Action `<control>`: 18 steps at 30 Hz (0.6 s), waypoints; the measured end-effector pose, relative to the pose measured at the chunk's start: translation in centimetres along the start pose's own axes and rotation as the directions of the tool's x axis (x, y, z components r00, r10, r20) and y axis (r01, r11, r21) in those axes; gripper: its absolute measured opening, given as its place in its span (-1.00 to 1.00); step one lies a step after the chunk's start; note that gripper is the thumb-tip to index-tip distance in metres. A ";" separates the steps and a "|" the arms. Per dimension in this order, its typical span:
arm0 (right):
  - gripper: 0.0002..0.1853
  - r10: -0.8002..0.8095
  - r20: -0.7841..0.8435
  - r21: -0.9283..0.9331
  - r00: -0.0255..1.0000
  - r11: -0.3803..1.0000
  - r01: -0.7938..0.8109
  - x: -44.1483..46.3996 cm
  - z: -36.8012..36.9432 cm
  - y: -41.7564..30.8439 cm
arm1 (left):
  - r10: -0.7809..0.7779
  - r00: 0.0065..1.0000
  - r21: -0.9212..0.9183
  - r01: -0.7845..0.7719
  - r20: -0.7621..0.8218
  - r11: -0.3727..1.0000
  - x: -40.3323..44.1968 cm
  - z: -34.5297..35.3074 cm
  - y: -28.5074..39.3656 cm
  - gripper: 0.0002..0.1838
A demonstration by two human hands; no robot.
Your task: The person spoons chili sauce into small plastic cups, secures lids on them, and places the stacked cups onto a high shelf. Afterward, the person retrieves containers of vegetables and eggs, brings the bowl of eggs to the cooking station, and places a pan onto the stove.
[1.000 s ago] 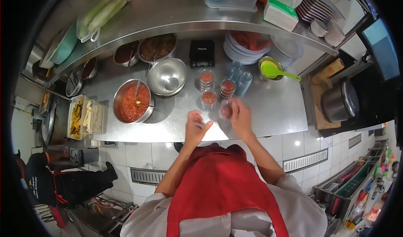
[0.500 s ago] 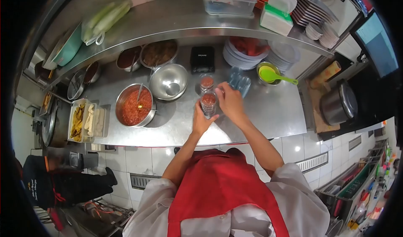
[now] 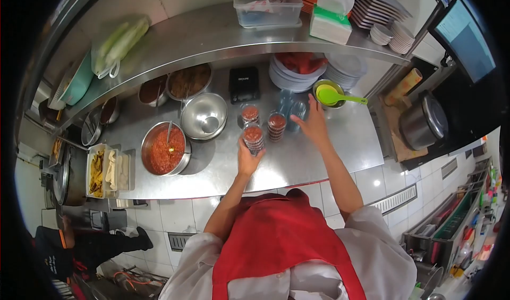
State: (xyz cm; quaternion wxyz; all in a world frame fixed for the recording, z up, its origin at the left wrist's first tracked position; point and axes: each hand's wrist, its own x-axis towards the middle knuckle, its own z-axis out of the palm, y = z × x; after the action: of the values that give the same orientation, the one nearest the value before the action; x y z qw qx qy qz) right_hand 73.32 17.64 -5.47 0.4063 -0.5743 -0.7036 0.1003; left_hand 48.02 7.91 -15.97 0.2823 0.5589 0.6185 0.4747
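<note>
Holds a stack of filled cups (image 3: 253,138) upright at the near part of the counter (image 3: 342,140) in the left hand (image 3: 248,162), with fingers and thumb closed around its lower side. Spreads the right hand (image 3: 315,125) wide, thumb well apart from the fingers, over the clear plastic cups (image 3: 297,112) and just beside the small steel bowl (image 3: 330,103) with the green spoon (image 3: 330,96); cannot tell whether touching either. Shows red chopped food in the held stack's top cup. Has a second filled stack (image 3: 277,123) standing to the right of the held one and a third filled stack (image 3: 249,114) just behind it. Shows, farther back, a black scale (image 3: 244,85), and to the left, a wide steel bowl (image 3: 204,117) and a pot of red chopped food (image 3: 164,150).
</note>
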 end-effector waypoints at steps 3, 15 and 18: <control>-0.21 0.067 0.141 -0.070 0.988 0.996 -0.057 1.6 0.9 1.4 | 0.004 1.000 -0.002 -0.004 0.013 1.000 -0.2 -0.1 -0.1 0.03; -0.39 0.086 -0.015 0.145 0.996 0.986 -0.083 2.8 0.1 0.6 | 0.027 1.000 0.009 -0.027 0.010 1.000 -0.3 0.7 -1.0 0.10; -0.50 0.334 0.025 0.548 0.942 0.784 -0.292 3.0 -1.7 0.3 | 0.107 0.992 0.097 -0.101 -0.061 0.990 -0.7 0.6 -0.5 0.12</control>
State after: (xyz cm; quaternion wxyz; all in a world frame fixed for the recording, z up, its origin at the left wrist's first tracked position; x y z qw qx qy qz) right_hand 74.68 19.86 -3.18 0.5556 -0.5469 -0.5253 0.3409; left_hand 48.48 7.45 -16.76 0.2098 0.5871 0.6191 0.4776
